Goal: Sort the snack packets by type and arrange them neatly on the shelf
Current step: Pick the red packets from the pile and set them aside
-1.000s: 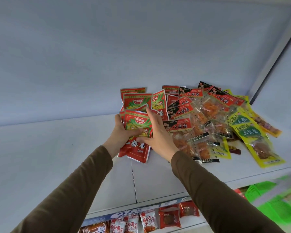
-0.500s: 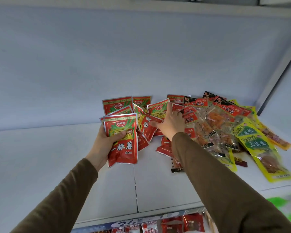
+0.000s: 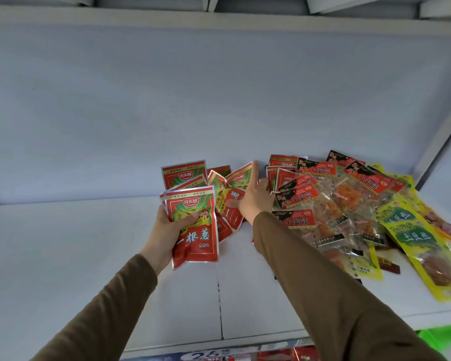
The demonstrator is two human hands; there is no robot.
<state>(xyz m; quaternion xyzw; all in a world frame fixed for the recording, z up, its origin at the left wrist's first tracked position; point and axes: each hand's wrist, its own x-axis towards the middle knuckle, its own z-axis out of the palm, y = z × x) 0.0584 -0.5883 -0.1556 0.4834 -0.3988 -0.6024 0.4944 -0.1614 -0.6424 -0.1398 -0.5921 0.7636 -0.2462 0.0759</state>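
Note:
My left hand grips a stack of red foil snack packets, thumb across the front one, held upright above the white shelf. My right hand reaches with straight fingers into the loose red packets lying at mid-shelf, touching them. To its right lie several clear packets with red-and-black headers showing orange snacks. Yellow-green packets lie at the far right. My right forearm hides part of the pile.
The shelf's back wall rises behind the pile and a side post stands at the right. The shelf's left half is bare. A price label strip runs along the front edge, with more red packets below.
My left hand has carried the red stack leftward, away from the pile. My right hand let go of that stack and reached into the loose red packets.

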